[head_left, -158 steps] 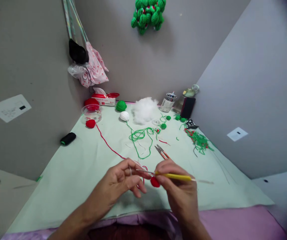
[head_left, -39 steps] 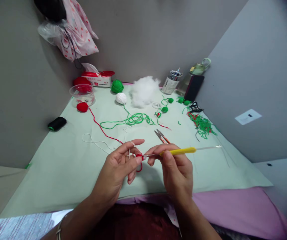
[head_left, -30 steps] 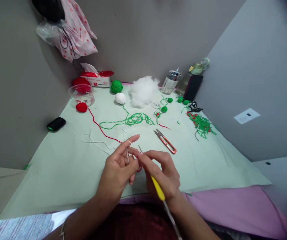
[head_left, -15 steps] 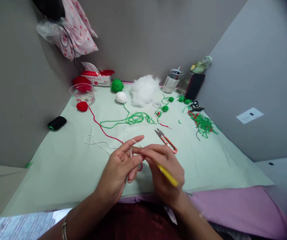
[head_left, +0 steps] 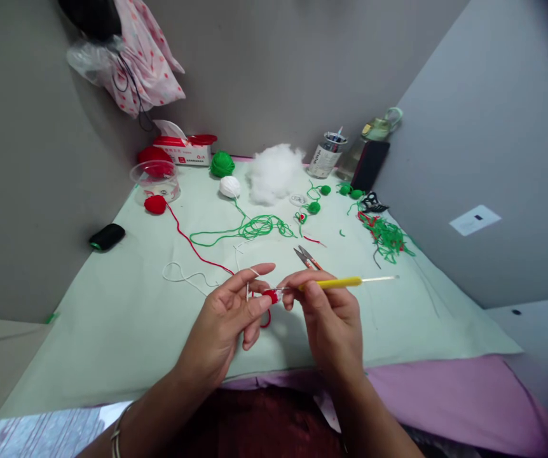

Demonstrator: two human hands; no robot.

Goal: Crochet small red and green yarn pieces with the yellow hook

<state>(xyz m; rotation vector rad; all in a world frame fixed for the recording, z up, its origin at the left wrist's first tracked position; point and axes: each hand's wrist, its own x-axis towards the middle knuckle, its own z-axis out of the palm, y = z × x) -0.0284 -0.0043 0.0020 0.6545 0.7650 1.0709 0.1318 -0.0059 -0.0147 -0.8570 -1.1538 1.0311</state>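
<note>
Between its thumb and fingers, my left hand [head_left: 229, 318] pinches a small red and white crochet piece [head_left: 273, 296]. White yarn runs over the raised index finger of that hand. My right hand [head_left: 334, 312] grips a crochet hook by its yellow handle [head_left: 335, 283]; one metal end points right, and the other tip touches the piece. A red strand [head_left: 202, 254] leads from a red yarn ball [head_left: 155, 204] toward my left hand. Loose white yarn [head_left: 183, 273] lies left of the hands. Orange-handled snips [head_left: 306, 256] lie just behind my right hand, partly hidden by it.
White stuffing [head_left: 274, 173], a green yarn ball [head_left: 222, 164] and a white one [head_left: 229, 186] sit at the back. Tangled green yarn [head_left: 264, 226] lies mid-table, with green and red scraps [head_left: 388, 238] at right. A black case [head_left: 107, 237] is at left, a bottle [head_left: 377, 129] back right.
My right hand has turned and shifted slightly right, bringing the yellow hook from a downward slant to nearly level. The red and white piece now shows between the hands.
</note>
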